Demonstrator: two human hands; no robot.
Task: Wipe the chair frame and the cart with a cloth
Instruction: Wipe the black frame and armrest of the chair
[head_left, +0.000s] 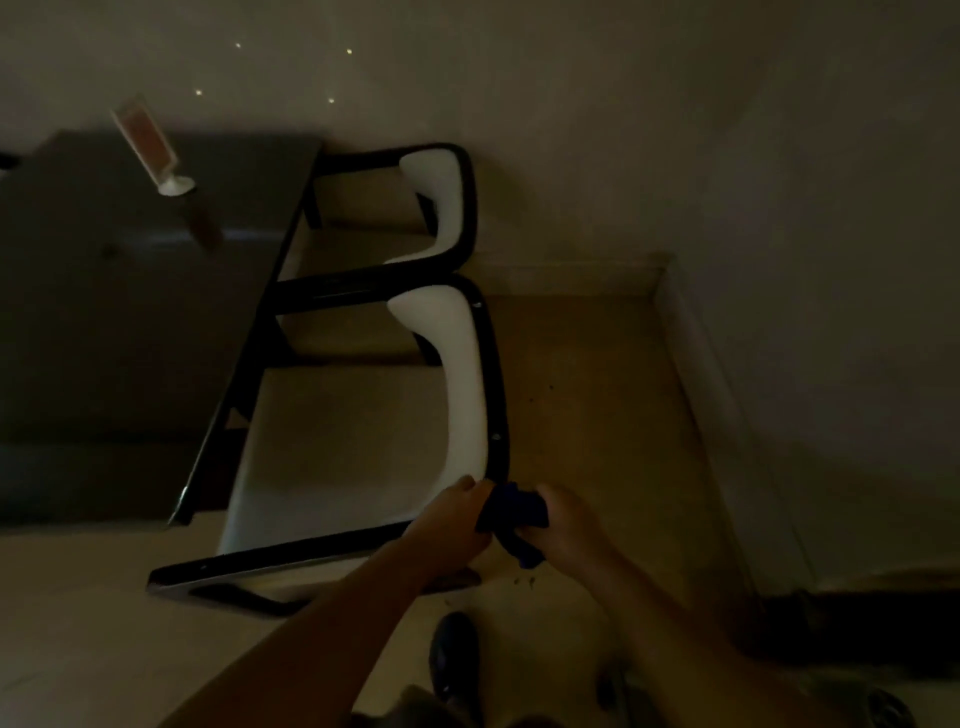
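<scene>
Dimly, both hands (452, 519) (566, 525) clenched on blue cloth (511, 512) at chair frame (496, 395) corner, second chair (457, 202) touching behind, dark table (145, 322) alongside.

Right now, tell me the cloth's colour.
Dark blue cloth, gripped by both hands; head view.

Dim room: pale wall (675, 130), beige tiled floor (597, 415), dark glossy table (130, 338), second chair (441, 208) beside it.
</scene>
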